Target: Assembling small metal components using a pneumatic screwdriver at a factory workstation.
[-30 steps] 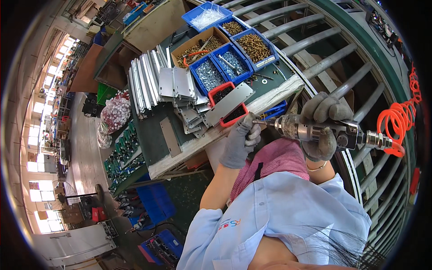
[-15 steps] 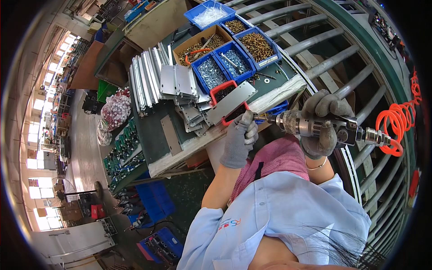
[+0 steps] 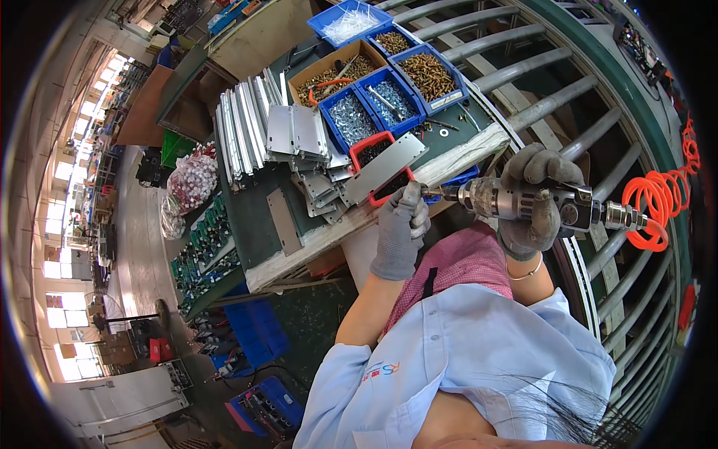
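Two gloved hands had barely shifted over the last second: the left hand (image 3: 400,228) stayed pinched at the bit of the driver (image 3: 523,203), and the right hand (image 3: 537,196) kept its fist clenched round the tool's body. The plate (image 3: 383,168) had slid a little across the red tray (image 3: 374,146), so the fastening looked still under way. That plate was a flat grey metal strip, lying slantwise over the tray near the surface (image 3: 258,202) edge, just beyond the left fingertips.

Head-worn fisheye camera looks steeply down, close over the workbench (image 3: 254,224).
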Tool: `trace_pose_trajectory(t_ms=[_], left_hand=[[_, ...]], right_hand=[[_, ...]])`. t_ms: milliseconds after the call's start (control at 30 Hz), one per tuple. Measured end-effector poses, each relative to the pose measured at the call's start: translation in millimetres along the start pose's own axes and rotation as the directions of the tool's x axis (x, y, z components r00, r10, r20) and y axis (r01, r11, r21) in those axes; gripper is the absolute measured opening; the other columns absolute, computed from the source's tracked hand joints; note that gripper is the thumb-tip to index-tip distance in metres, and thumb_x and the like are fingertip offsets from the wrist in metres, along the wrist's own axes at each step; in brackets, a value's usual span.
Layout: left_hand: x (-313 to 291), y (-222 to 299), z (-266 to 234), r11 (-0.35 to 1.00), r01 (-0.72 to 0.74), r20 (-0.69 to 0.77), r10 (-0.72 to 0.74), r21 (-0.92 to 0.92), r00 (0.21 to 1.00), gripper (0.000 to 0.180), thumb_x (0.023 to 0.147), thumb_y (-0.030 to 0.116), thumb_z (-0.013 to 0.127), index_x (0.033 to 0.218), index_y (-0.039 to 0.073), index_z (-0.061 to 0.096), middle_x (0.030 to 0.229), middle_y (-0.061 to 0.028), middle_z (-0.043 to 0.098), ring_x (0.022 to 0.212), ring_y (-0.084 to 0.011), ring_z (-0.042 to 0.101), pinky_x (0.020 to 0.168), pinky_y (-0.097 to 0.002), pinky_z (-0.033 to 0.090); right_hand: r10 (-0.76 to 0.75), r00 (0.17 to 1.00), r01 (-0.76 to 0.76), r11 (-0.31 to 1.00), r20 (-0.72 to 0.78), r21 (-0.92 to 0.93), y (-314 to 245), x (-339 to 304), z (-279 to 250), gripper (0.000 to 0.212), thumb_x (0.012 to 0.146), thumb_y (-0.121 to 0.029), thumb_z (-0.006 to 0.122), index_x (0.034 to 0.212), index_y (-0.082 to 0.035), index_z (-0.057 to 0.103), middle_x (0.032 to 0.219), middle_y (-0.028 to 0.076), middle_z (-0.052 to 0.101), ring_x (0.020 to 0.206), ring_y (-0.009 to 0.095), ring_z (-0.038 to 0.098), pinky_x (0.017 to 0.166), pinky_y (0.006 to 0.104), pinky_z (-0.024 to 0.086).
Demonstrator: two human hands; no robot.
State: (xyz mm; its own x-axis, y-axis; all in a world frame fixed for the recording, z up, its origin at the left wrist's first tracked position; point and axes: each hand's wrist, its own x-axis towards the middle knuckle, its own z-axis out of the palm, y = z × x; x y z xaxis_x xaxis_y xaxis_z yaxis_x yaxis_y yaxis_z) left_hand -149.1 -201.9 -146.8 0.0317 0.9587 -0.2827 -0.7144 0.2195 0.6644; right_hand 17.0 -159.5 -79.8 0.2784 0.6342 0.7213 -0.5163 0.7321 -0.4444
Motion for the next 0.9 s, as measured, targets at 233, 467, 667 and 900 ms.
trace_pose_trajectory(t_ms=[233, 467, 667, 900], left_hand=[[-7.5, 4.1, 0.8, 0.998, -0.039, 0.020, 0.038, 0.052, 0.999, 0.023, 0.096, 0.027, 0.061, 0.100, 0.005, 0.062, 0.064, 0.0040, 0.044, 0.053, -0.0028, 0.038, 0.043, -0.0178, 0.029], [23.0, 10.4, -15.8, 0.562, -0.492, 0.212, 0.490, 0.665, 0.845, 0.019, 0.091, 0.016, 0.065, 0.102, 0.001, 0.070, 0.078, -0.0032, 0.065, 0.063, -0.0115, 0.057, 0.059, -0.0229, 0.044], [93.4, 44.6, -34.4, -0.012, -0.361, 0.338, 0.384, 0.932, 0.859, 0.023, 0.084, 0.012, 0.068, 0.106, 0.002, 0.071, 0.084, -0.0106, 0.072, 0.072, -0.0156, 0.067, 0.068, -0.0276, 0.051], [132.4, 27.2, -58.3, -0.041, -0.231, 0.234, 0.245, 0.972, 0.941, 0.026, 0.082, 0.013, 0.071, 0.106, 0.003, 0.071, 0.088, -0.0119, 0.073, 0.075, -0.0160, 0.070, 0.071, -0.0283, 0.053]], right_hand=[[0.028, 0.998, -0.026, 0.999, -0.054, 0.030, 2.8, 0.8, -4.3, 0.037, 0.084, -0.017, 0.059, 0.119, -0.005, 0.053, 0.087, 0.008, 0.045, 0.074, 0.020, 0.043, 0.057, 0.0290, 0.037], [0.238, 0.958, -0.219, 0.967, -0.161, 0.130, 35.0, 11.4, -12.4, 0.034, 0.088, -0.013, 0.056, 0.121, -0.005, 0.052, 0.100, 0.008, 0.057, 0.091, 0.020, 0.055, 0.073, 0.0321, 0.047], [0.281, 0.960, -0.277, 0.947, 0.006, -0.161, 99.2, 39.1, 4.7, 0.015, 0.085, 0.000, 0.061, 0.100, 0.000, 0.062, 0.080, 0.001, 0.062, 0.068, 0.004, 0.055, 0.057, 0.0215, 0.046], [0.385, 0.914, -0.335, 0.894, 0.126, -0.298, 146.9, 34.9, 2.0, 0.018, 0.080, -0.004, 0.066, 0.097, 0.000, 0.061, 0.075, 0.001, 0.061, 0.068, 0.006, 0.057, 0.062, 0.0224, 0.048]])
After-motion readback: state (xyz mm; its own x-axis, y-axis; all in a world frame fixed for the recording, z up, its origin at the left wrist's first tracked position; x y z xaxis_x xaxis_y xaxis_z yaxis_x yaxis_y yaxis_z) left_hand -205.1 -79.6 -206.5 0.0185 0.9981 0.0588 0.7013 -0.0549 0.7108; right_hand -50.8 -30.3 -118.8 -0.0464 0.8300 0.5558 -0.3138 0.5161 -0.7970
